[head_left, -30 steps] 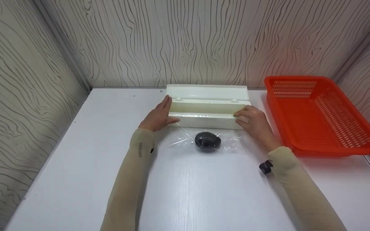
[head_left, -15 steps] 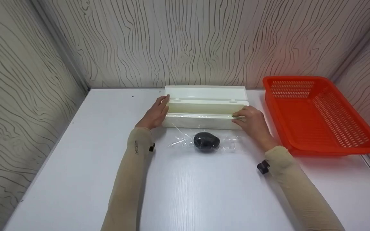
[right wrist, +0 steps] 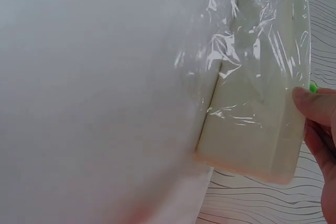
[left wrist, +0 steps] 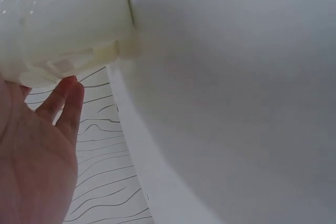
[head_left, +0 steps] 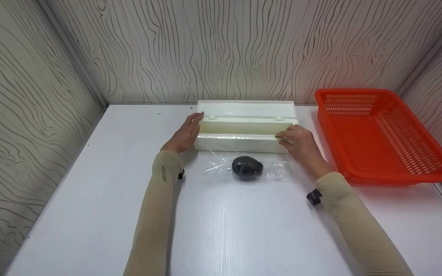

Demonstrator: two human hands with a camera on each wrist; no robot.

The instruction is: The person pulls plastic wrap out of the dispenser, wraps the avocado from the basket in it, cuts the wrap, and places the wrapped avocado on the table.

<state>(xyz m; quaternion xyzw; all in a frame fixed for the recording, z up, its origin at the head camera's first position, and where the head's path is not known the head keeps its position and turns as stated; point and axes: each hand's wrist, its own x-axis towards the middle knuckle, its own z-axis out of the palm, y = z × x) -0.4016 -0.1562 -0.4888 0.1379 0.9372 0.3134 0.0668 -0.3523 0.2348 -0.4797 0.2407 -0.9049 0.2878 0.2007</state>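
Observation:
A long white cling film dispenser [head_left: 240,145] lies at the back of the table, its lid raised. Clear film [right wrist: 236,77] hangs over its front and spreads onto the table. On or under that film sits a dark, avocado-like fruit [head_left: 247,167]; which of the two I cannot tell. At the dispenser's left end rests my left hand [head_left: 184,134], fingers extended along it. My right hand [head_left: 300,145] pinches a small green slide cutter [right wrist: 313,87] on the dispenser's front edge near its right end. The thumb and fingers hide most of the cutter.
A red plastic basket [head_left: 359,178] with slotted sides stands to the right, close to my right forearm. Patterned wall panels [head_left: 221,57] rise behind the white table [head_left: 221,230] and at both sides.
My left thumb has come off the dispenser's front face and drawn back to its left end. The right hand has slid slightly left along the front edge.

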